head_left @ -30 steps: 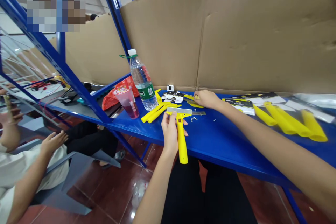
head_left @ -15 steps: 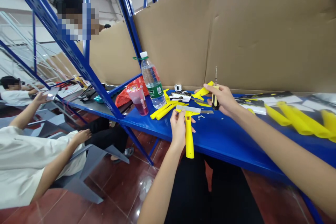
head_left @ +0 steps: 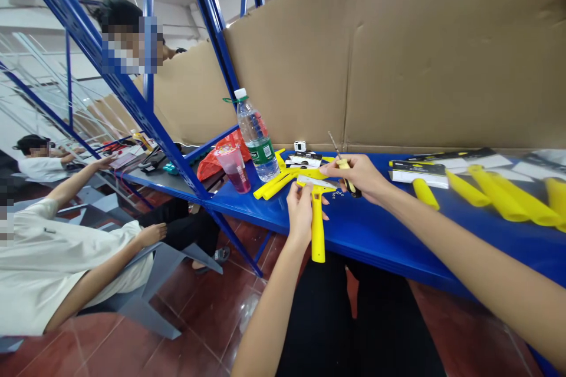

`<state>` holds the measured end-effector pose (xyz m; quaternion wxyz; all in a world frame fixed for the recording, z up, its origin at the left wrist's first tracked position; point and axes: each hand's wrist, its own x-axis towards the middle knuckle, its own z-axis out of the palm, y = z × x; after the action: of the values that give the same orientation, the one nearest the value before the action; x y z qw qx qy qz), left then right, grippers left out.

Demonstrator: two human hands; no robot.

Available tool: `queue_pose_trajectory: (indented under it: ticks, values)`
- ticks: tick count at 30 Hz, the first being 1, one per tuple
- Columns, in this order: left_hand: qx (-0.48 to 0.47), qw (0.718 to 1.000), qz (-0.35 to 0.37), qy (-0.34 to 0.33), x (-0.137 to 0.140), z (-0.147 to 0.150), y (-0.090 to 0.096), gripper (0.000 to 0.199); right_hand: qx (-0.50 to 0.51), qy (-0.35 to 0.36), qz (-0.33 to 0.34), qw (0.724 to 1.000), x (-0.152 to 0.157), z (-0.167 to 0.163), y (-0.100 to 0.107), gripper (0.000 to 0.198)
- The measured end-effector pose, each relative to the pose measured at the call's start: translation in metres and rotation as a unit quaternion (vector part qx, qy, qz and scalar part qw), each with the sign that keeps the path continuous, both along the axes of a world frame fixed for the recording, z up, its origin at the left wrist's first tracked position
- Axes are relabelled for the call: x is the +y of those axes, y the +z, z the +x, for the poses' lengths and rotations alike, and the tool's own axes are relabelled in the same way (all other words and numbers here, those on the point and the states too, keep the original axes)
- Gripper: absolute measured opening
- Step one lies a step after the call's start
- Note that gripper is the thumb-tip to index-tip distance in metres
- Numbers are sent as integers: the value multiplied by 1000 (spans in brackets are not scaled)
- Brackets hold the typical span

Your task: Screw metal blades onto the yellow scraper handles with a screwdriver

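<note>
My left hand (head_left: 300,209) is closed around the head of a yellow scraper (head_left: 318,230). The scraper's handle points down, and a metal blade (head_left: 315,181) lies across its head. In my right hand (head_left: 358,174) is a screwdriver (head_left: 345,172), its thin shaft pointing up and to the left. The right fingertips are close above the right end of the blade; whether they touch it I cannot tell. Yellow plastic shows beside these fingertips, but I cannot tell whether they pinch it. Small screws (head_left: 336,194) lie on the blue table (head_left: 375,230) beneath the right hand.
A water bottle (head_left: 260,144) and a cup of red drink (head_left: 234,168) stand left. Yellow handles (head_left: 508,197) and packaging cards (head_left: 420,174) lie right. Cardboard (head_left: 420,53) walls the back. A blue post (head_left: 172,153) rises left; a person in a white shirt (head_left: 75,265) sits beyond.
My right hand has moved left and slightly down to the scraper's head, bringing the screwdriver along. The yellow piece earlier in its fingertips is no longer clearly visible. My left hand has barely moved.
</note>
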<state>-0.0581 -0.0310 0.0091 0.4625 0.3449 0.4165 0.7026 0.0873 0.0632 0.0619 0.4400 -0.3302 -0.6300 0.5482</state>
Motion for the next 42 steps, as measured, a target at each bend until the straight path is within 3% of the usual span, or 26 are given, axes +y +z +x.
queue_pose_trajectory:
  ticks: [14,21,34,42]
  values:
    - [29,999,1,14,-1,3,4,40,-103,43,-10,994,-6,11,14,52]
    - [53,998,-20,4,-1,3,4,43,-101,39,-23,994,-1,16,16,50]
    - [56,998,-24,-13,3,3,1,55,-144,32,49,988,5,21,12,40]
    - [69,997,-9,-44,4,-1,0,56,-151,8,70,986,3,19,13,47]
